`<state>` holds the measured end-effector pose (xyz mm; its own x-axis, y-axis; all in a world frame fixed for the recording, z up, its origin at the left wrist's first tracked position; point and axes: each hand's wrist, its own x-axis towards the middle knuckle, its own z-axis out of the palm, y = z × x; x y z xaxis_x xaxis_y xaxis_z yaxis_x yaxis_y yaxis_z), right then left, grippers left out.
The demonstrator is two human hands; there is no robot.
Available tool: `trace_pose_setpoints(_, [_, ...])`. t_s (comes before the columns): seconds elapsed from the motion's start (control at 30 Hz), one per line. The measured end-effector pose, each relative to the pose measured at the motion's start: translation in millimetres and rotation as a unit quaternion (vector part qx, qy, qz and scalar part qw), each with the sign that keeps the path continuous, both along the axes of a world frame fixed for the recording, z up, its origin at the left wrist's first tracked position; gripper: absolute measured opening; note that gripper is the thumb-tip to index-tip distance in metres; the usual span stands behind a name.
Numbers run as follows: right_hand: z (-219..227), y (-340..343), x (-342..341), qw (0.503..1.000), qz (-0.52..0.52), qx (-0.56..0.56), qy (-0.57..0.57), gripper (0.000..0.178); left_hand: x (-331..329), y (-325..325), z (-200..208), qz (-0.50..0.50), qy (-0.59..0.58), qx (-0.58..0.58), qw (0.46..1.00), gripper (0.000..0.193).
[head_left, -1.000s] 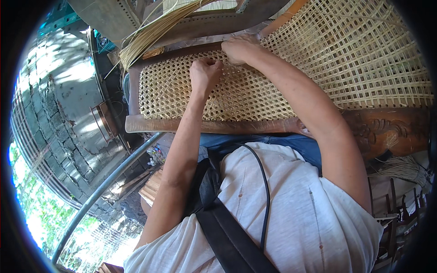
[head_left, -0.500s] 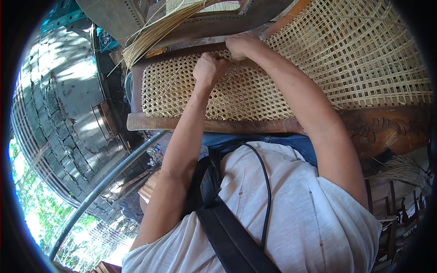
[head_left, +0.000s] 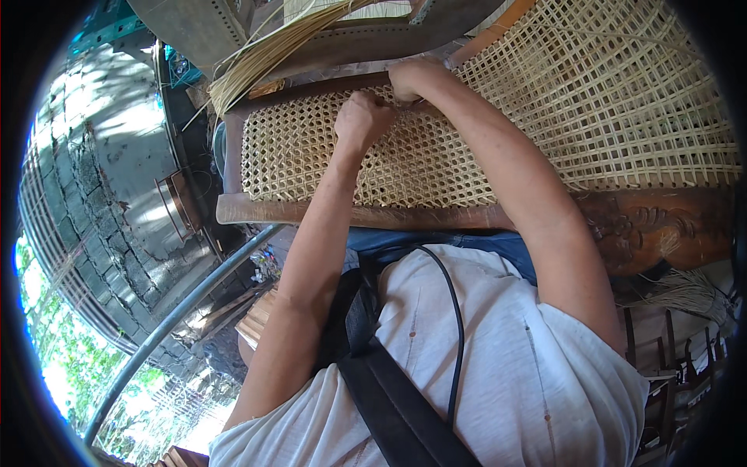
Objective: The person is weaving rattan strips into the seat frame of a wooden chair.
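Woven cane webbing [head_left: 311, 156] in an open mesh fills a brown wooden frame [head_left: 366, 216] lying across in front of me. My left hand [head_left: 364, 119] is closed on top of the webbing, toward its far side, fingers curled in. Right beside it, my right hand [head_left: 415, 79] reaches over the far rail and bends down to the webbing, its fingers curled too. The fingertips of both meet close together, and whatever they pinch is too small or hidden to make out.
A bundle of loose cane strands [head_left: 268, 58] lies beyond the far rail, against another wooden frame [head_left: 373, 40] with drilled holes. Wider lattice weave [head_left: 622, 86] continues to the right above a carved rail [head_left: 661, 226]. A grey metal pipe [head_left: 183, 311] curves at lower left.
Both hands have shifted very slightly to the right. My left hand has turned a little, its fingers still curled beside the right hand.
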<state>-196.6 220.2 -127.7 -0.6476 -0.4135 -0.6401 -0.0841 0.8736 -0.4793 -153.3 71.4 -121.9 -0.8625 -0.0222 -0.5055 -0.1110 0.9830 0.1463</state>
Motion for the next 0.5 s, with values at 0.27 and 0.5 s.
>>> trace_pose_setpoints(0.27, [-17, -9, 7, 0.991, 0.032, -0.042, 0.126, 0.037, -8, -2, 6, 0.056, -0.036, 0.009, 0.998, 0.033])
trace_pose_setpoints(0.5, [-5, 5, 4, 0.999, 0.007, -0.017, 0.039, 0.038, -9, 11, 14, 0.068, -0.069, -0.049, 0.994, 0.045])
